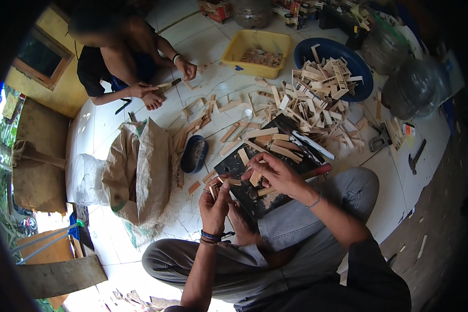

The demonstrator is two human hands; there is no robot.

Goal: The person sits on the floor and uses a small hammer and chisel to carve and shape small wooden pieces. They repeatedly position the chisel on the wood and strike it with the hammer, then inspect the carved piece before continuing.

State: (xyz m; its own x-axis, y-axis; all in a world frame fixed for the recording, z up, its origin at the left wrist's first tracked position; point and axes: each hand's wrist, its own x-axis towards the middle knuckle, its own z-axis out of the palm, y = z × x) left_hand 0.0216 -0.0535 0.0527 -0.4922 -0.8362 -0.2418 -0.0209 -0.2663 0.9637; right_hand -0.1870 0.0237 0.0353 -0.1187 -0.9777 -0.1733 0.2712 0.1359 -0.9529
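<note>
My left hand (215, 205) is closed around small wooden pieces (213, 191), held above the near left edge of a black board (225, 167). Close by on the right, my right hand (281, 178) pinches a small flat wooden piece (255, 178) between its fingers. Under that hand lies a tool with a wooden handle and a red end (318, 170); its other end is partly hidden. Several thin wooden strips (286, 152) rest on the board's far part, near a white tube-like object (313, 144).
Beyond the board spreads a heap of wooden pieces (317, 104), spilling from a blue basin (366, 65). A yellow tub (227, 52), a small blue dish (194, 154) and an open sack (151, 171) stand around. A co-worker (122, 57) crouches far left, holding a tool. A hammer (415, 157) lies right.
</note>
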